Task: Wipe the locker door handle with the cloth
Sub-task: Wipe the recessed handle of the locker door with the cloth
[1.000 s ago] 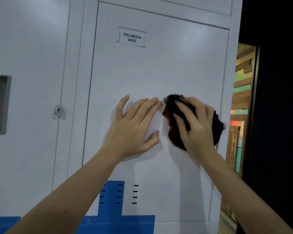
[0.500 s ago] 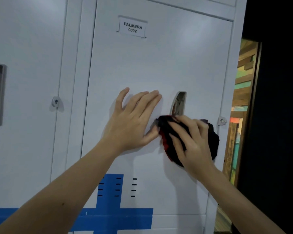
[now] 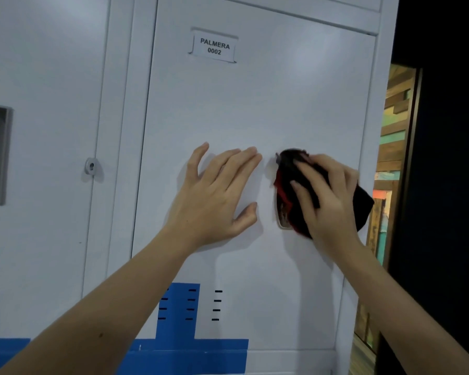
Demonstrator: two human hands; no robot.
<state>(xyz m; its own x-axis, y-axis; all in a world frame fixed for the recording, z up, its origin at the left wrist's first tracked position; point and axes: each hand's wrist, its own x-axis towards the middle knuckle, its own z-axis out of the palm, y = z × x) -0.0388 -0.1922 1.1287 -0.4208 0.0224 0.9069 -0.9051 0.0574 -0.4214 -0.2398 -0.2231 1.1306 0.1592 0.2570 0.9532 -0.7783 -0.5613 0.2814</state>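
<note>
Cloth (image 3: 293, 174) on the handle (image 3: 282, 219), pressed there by the right hand (image 3: 331, 198)
Left hand (image 3: 217, 196) lies flat on the door (image 3: 255, 104) just left of the handle, fingers straight and together, thumb apart. Right fingers lie nearly straight over the dark, red-streaked cloth, pushing it onto the recessed handle, whose lower end alone shows. Label (image 3: 214, 47) PALMERA 0002 sits higher on the door

Your cloth (image 3: 289, 166) is soft, matt fabric. The locker door (image 3: 255, 109) in front of you looks like smooth painted metal with a faint sheen, and its handle (image 3: 283, 216) looks scuffed. The planks (image 3: 395, 104) to your right are rough wood.
</note>
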